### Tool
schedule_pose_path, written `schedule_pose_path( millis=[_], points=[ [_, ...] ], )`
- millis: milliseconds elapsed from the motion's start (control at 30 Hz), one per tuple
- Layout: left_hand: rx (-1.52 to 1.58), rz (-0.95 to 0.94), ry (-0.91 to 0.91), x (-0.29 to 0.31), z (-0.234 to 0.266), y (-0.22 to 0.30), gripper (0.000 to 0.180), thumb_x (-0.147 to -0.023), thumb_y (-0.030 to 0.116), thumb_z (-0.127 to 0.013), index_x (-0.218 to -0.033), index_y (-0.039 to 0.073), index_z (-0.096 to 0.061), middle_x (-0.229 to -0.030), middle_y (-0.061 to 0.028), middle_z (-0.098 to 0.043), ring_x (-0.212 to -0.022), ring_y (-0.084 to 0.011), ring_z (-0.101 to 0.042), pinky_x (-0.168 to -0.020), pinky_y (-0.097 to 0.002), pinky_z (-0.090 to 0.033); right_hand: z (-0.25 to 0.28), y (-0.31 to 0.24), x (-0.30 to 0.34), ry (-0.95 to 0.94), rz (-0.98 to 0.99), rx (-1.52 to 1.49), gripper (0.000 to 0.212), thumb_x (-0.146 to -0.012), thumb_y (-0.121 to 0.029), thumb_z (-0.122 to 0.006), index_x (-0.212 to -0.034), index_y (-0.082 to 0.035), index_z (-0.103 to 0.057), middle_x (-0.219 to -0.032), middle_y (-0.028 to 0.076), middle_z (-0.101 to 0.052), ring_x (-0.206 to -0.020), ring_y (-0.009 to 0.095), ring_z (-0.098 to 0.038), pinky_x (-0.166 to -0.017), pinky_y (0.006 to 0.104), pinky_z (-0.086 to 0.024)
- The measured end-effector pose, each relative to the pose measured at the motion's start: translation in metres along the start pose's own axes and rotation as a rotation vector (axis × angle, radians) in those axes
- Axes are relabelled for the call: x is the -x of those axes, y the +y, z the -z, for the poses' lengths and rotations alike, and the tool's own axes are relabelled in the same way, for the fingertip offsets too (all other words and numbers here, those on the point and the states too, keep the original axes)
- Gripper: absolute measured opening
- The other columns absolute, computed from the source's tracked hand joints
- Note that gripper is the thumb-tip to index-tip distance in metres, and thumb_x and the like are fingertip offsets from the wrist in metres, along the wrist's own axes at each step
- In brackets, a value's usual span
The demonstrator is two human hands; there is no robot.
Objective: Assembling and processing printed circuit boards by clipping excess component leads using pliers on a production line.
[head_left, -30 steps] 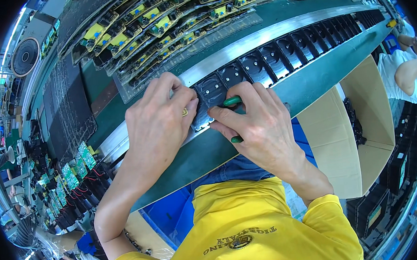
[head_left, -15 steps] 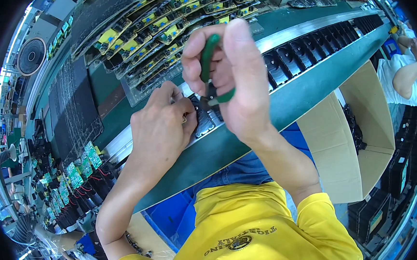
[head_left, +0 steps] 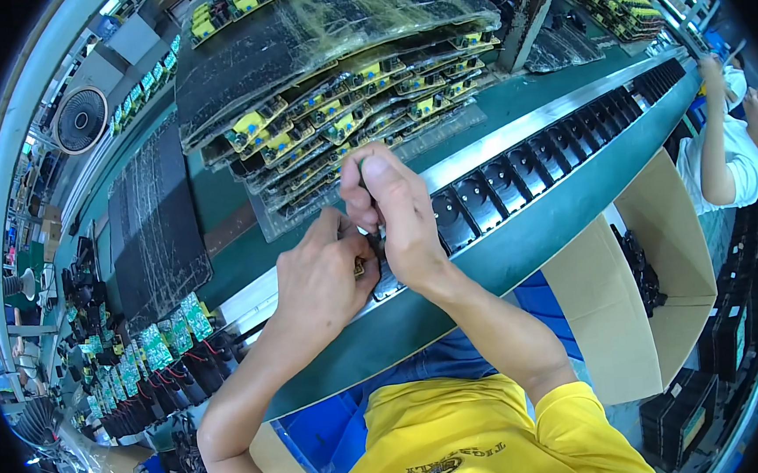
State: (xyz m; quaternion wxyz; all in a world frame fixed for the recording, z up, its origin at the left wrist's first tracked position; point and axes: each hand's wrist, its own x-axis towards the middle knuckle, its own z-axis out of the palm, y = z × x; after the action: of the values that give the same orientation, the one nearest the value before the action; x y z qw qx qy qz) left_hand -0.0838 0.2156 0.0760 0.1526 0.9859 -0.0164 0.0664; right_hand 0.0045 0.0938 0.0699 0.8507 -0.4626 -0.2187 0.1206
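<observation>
My right hand (head_left: 399,213) is closed around green-handled pliers (head_left: 362,174); the fingers cover most of them, and their dark jaws point down beside my left fingertips. My left hand (head_left: 320,271) pinches a small yellowish part (head_left: 359,267), perhaps the edge of a circuit board, mostly hidden by the fingers. Both hands meet over a black plastic casing (head_left: 388,284) on the rail, of which only a piece shows beneath them. More black casings (head_left: 515,174) stand side by side in a row running off to the right.
Stacked circuit boards (head_left: 335,108) between dark sheets rise beyond my hands. Boards with red wires (head_left: 154,349) line up at the left. An open cardboard box (head_left: 608,308) holding black parts stands at the right, and a co-worker in a white shirt (head_left: 716,156) is beyond it.
My right hand has come down and turned inward, bringing the pliers from above to beside my left fingers. Its fingers have closed tighter. My left hand keeps its pinch.
</observation>
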Motion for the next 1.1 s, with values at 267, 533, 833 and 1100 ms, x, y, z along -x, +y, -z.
schedule_pose_path(
  millis=[267, 533, 833, 1100],
  points=[
    [0.01, -0.004, -0.023, -0.006, 0.003, 0.005, 0.009, -0.089, 0.017, -0.082, -0.095, 0.01, -0.083, -0.11, -0.0094, -0.066, -0.087, -0.0339, -0.07, -0.068, -0.0441, -0.058, 0.01, 0.004, 0.0, -0.015, -0.092, 0.014, 0.016, -0.114, -0.015, -0.057, -0.105, -0.008, -0.067, -0.087, 0.0, -0.055, -0.074, 0.011, -0.042, -0.067, 0.0257, -0.039],
    [-0.044, -0.118, -0.5, -0.037, 0.056, 0.005, 0.028, -0.088, 0.02, -0.082, -0.111, 0.005, -0.079, -0.119, -0.0141, -0.078, -0.097, -0.0376, -0.074, -0.082, -0.0464, -0.059, 0.039, -0.073, 0.07, -0.302, 0.312, 1.479, 0.026, -0.094, -0.021, -0.088, -0.118, -0.015, -0.085, -0.114, 0.007, -0.06, -0.091, 0.022, -0.06, -0.082, 0.0349, -0.052],
    [-0.055, -0.267, 0.039, -0.052, 0.039, -0.002, 0.029, -0.092, 0.005, -0.077, -0.121, 0.007, -0.074, -0.138, -0.0111, -0.072, -0.116, -0.0358, -0.07, -0.103, -0.0467, -0.055, 0.058, -0.045, 0.08, -0.399, 0.482, 1.689, 0.022, -0.09, -0.03, -0.09, -0.107, -0.018, -0.085, -0.109, 0.006, -0.055, -0.084, 0.025, -0.057, -0.079, 0.0364, -0.052],
    [-0.188, -0.175, 0.177, 0.066, 0.031, -0.033, 0.047, -0.084, -0.004, -0.07, -0.13, 0.006, -0.071, -0.149, -0.0151, -0.065, -0.136, -0.0375, -0.063, -0.124, -0.0545, -0.047, 0.153, -0.112, 0.033, 0.248, 0.463, 1.784, 0.023, -0.095, -0.029, -0.091, -0.114, -0.017, -0.091, -0.107, 0.009, -0.064, -0.084, 0.026, -0.066, -0.074, 0.0387, -0.057]
  ],
)
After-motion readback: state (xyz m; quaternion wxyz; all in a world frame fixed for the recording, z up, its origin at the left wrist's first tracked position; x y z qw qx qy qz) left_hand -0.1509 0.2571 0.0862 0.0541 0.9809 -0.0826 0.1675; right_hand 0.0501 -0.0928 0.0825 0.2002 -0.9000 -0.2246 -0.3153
